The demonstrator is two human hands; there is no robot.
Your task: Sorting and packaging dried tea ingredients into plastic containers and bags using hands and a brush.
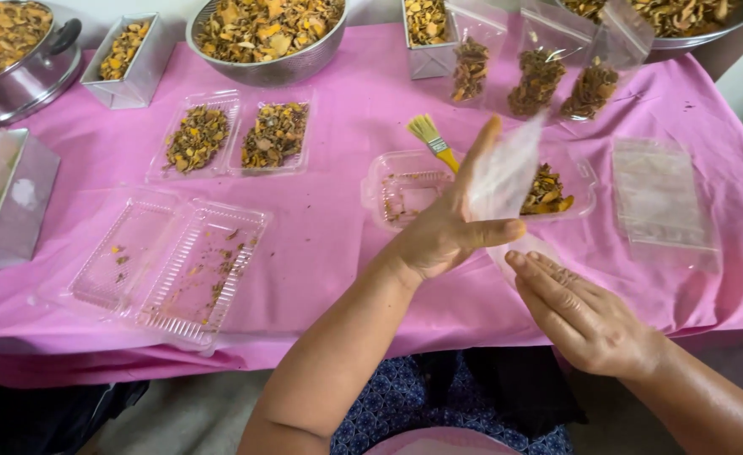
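1. My left hand (447,227) is raised with fingers straight and thumb out, pinching the small clear plastic bag (506,181) against its palm side.
2. My right hand (578,316) lies flat and open below it, fingertips touching the bag's lower edge.
3. The bag hangs above the pink tablecloth (337,211), in front of a clear plastic tray holding a heap of dried orange-brown pieces (547,192).
4. A yellow-handled brush (433,139) rests on that tray's open lid.
5. A stack of flat clear bags (662,198) lies to the right.
6. Three filled clear bags (540,80) stand behind; an open empty clamshell tray (165,265) lies far left.
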